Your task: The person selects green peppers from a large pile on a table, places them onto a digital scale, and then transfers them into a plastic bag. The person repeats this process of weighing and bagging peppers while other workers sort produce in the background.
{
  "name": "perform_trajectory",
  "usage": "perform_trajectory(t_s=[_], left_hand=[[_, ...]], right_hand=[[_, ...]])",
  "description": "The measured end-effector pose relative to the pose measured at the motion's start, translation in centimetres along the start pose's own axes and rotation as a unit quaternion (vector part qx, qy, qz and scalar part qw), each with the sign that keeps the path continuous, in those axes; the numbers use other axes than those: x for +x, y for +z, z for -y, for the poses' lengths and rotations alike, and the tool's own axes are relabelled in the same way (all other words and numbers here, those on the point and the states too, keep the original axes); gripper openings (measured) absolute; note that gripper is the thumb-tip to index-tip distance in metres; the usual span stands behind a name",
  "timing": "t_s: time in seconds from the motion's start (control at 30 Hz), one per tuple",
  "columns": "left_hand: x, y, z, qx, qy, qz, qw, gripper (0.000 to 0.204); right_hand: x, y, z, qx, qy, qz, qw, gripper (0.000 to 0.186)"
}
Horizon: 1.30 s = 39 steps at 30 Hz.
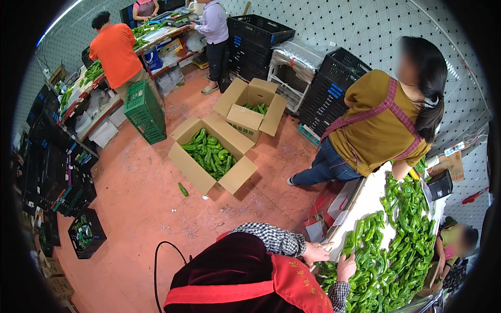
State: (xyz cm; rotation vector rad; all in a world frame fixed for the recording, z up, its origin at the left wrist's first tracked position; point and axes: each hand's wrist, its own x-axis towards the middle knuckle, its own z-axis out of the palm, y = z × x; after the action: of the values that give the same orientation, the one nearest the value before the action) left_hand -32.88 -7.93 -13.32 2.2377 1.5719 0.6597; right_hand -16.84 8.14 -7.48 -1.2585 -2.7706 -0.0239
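A long heap of green peppers (396,245) lies on a white-topped table (365,201) at the lower right. My left hand (315,252), in a checkered sleeve, rests with its fingers spread on the table's near edge, next to the closest peppers. Just beyond it, my right hand (345,267) is curled down into the heap, its fingers closed around green peppers. My dark red apron fills the bottom middle of the view.
A person in a mustard top (381,125) works at the same table. On the orange floor stand two open cartons (183,161) (245,121) holding peppers, a green crate (145,112), black crates (334,88) (86,233) and one loose pepper (183,189). Other people work at a far table (112,52).
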Motion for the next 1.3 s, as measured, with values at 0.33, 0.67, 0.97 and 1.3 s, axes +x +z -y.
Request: perform_trajectory(t_s=[0.33, 0.67, 0.97, 1.3], left_hand=[[-0.4, -0.9, -0.4, -0.002, 0.005, -0.004, 1.000, 0.072], [0.0, 1.0, 0.4, -0.013, 0.006, -0.034, 0.999, 0.078], [-0.3, -0.9, -0.4, 0.000, -0.002, 0.016, 1.000, 0.076], [0.0, -0.3, -0.1, 0.007, -0.004, 0.026, 1.000, 0.078]], right_hand=[[-0.3, -0.5, 0.2, -0.003, -0.010, 0.006, 1.000, 0.049], [-0.8, -1.6, 0.2, 0.018, -0.062, 0.021, 0.998, 0.060], [-0.3, -2.2, 0.4, 0.054, -0.032, 0.029, 0.998, 0.045], [4.7, -5.2, -4.8, 0.034, -0.055, -0.054, 0.996, 0.034]])
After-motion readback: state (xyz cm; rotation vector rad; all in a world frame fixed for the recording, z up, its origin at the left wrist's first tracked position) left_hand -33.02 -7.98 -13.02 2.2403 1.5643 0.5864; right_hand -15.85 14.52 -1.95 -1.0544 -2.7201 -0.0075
